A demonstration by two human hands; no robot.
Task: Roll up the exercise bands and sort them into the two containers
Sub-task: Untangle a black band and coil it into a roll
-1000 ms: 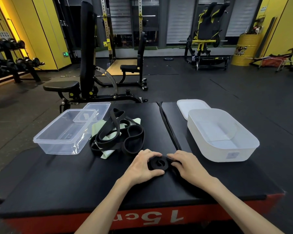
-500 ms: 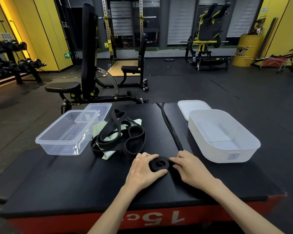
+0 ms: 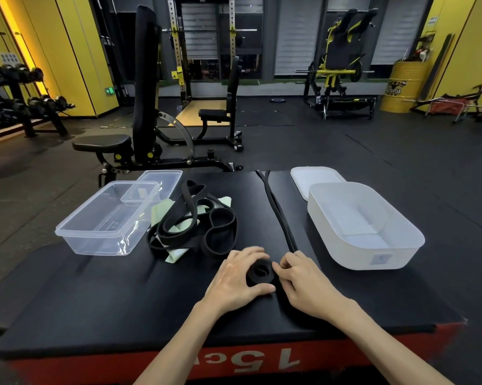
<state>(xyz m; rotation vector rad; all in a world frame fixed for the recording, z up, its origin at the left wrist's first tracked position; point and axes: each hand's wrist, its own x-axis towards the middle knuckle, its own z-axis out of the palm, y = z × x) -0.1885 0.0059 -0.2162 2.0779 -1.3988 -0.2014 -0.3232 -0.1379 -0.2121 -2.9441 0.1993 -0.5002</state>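
Observation:
A black exercise band (image 3: 276,209) stretches from the far edge of the black platform toward me, and its near end is wound into a small flat roll (image 3: 260,273). My left hand (image 3: 234,282) cups the roll from the left. My right hand (image 3: 303,282) presses against it from the right, fingers curled on the band. A tangle of black bands (image 3: 206,229) lies over light green bands (image 3: 178,226) in the middle. A clear plastic container (image 3: 106,218) stands at the left, a white container (image 3: 373,232) at the right; both hold nothing.
A clear lid (image 3: 159,182) lies behind the clear container and a white lid (image 3: 315,176) behind the white one. The platform (image 3: 95,301) has a red front edge close to me. A black weight bench (image 3: 139,107) stands just beyond the platform.
The roll has grown slightly as both hands turn it along the band. The hands have stayed at the same spot near the platform's front.

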